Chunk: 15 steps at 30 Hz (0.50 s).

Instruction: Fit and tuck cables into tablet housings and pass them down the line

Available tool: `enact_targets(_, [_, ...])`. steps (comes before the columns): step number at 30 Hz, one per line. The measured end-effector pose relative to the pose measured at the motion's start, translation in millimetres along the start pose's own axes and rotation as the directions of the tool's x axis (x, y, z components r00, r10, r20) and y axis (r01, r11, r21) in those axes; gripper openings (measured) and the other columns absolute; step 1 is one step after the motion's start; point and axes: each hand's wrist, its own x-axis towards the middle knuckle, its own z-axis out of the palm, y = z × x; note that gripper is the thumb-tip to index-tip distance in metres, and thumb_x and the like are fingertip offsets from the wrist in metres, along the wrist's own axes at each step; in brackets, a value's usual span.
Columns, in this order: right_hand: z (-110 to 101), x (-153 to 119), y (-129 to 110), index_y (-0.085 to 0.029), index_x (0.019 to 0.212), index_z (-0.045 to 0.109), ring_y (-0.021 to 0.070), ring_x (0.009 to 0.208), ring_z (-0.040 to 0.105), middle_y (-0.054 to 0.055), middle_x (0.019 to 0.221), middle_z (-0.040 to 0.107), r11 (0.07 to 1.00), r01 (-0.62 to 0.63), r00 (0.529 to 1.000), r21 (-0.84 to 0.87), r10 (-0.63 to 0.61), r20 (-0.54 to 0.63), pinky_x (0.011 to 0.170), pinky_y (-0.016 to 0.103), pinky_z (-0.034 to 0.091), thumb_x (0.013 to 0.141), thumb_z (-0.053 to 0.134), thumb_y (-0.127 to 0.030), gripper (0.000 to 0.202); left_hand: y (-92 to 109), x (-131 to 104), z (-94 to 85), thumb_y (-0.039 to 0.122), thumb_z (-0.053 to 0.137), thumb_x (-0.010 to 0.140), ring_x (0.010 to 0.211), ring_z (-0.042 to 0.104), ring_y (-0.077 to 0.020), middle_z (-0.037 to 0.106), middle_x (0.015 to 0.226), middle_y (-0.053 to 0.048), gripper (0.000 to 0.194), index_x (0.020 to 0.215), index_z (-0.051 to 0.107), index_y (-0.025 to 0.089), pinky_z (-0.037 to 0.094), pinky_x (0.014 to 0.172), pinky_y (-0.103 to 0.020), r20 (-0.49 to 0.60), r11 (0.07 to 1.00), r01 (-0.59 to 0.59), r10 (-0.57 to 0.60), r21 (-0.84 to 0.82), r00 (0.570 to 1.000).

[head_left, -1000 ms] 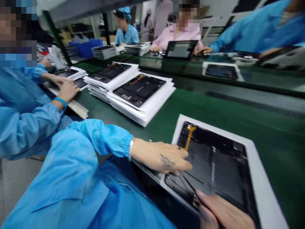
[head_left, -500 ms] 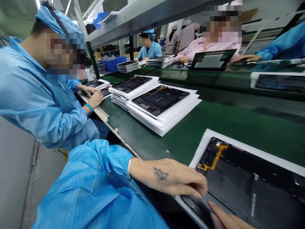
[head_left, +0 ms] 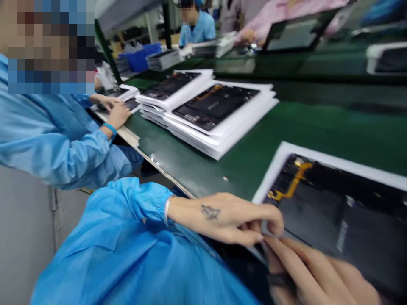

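Observation:
An opened tablet (head_left: pixel 318 216) with a black interior and an orange flex cable (head_left: pixel 294 182) lies on a white sheet (head_left: pixel 270 173) at the right. My left hand (head_left: pixel 229 218), tattooed on its back, is at the tablet's near left corner with fingers curled in a pinch. My right hand (head_left: pixel 318 271) reaches in from the lower right, its fingers pressed together and meeting the left fingertips over that corner. Between the fingertips, whatever they hold is hidden. A dark band shows by one right finger, blurred.
Two stacks of white sheets with opened tablets on top (head_left: pixel 216 106) stand on the green bench (head_left: pixel 187 173). At the left a co-worker in blue (head_left: pixel 63 140) handles another tablet. Across the bench, a dark panel (head_left: pixel 299 34) leans near a person in pink. A blue bin (head_left: pixel 136 57) stands farther back.
The camera has tilted down, so the scene sits higher. My right hand has come farther in over the tablet's corner, covering it, and its fingers now meet my left fingertips.

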Motion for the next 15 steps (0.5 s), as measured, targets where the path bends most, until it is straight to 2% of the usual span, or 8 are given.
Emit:
enact_targets(2, [-11.7,10.3,-20.7,-0.022,0.107,0.063,0.0244,0.072,0.054,0.008,0.09,0.073,0.996,-0.082,0.996,-0.022,0.082,0.034,0.063,0.039,0.04,0.087,0.054,-0.01,0.026,0.8,-4.7,6.2,0.014,0.052,0.094,0.078,0.061,-0.0121,0.059,0.088,0.0,0.015,0.108,0.051,0.019,0.05,0.074,-0.022,-0.079,0.999,0.017,-0.014,0.036,0.997])
enact_targets(4, [-15.5,19.4,-36.0,-0.021,0.099,0.062,0.0233,0.076,0.051,0.006,0.088,0.07,0.984,-0.176,0.983,-0.005,0.176,0.049,0.067,0.037,0.036,0.089,0.053,-0.01,0.018,-0.1,-10.0,10.7,0.016,0.055,0.096,0.079,0.062,-0.0116,0.062,0.089,0.0,0.017,0.113,0.055,0.019,0.05,0.073,-0.021,-0.178,0.997,0.046,-0.036,0.057,0.983])
enact_targets(6, [-13.4,24.9,-42.6,-0.02,0.093,0.062,0.0219,0.078,0.05,0.005,0.085,0.068,0.965,-0.262,0.963,0.006,0.261,0.064,0.07,0.037,0.035,0.09,0.055,-0.009,0.014,-3.8,-14.4,11.9,0.021,0.059,0.098,0.082,0.064,-0.0112,0.066,0.093,-0.001,0.018,0.116,0.059,0.019,0.051,0.076,-0.021,-0.288,0.994,0.064,-0.037,0.083,0.957])
enact_targets(9, [-10.4,26.8,-43.2,-0.019,0.089,0.063,0.0203,0.079,0.05,0.004,0.084,0.067,0.928,-0.366,0.931,0.077,0.363,0.052,0.071,0.036,0.035,0.091,0.055,-0.006,0.015,-9.6,-17.8,12.1,0.023,0.064,0.096,0.081,0.065,-0.0111,0.069,0.091,-0.001,0.008,0.103,0.066,0.019,0.052,0.075,-0.021,-0.433,0.987,0.063,0.006,0.146,0.902])
enact_targets(11, [-10.9,27.2,-43.0,-0.019,0.089,0.063,0.0192,0.078,0.05,0.004,0.082,0.067,0.905,-0.404,0.914,0.129,0.402,0.041,0.07,0.035,0.035,0.093,0.055,-0.008,0.015,-10.7,-18.6,14.2,0.023,0.065,0.096,0.078,0.065,-0.0116,0.069,0.087,-0.001,0.007,0.094,0.068,0.018,0.051,0.071,-0.021,-0.463,0.986,0.053,0.028,0.16,0.886])
enact_targets(15, [-13.6,29.2,-43.6,-0.019,0.091,0.065,0.0182,0.078,0.05,0.003,0.082,0.067,0.893,-0.417,0.908,0.172,0.416,0.042,0.069,0.035,0.035,0.097,0.054,-0.012,0.014,-9.6,-17.6,20.2,0.025,0.066,0.096,0.077,0.066,-0.0123,0.07,0.086,-0.002,0.009,0.093,0.071,0.018,0.053,0.068,-0.022,-0.469,0.987,0.041,0.037,0.153,0.882])
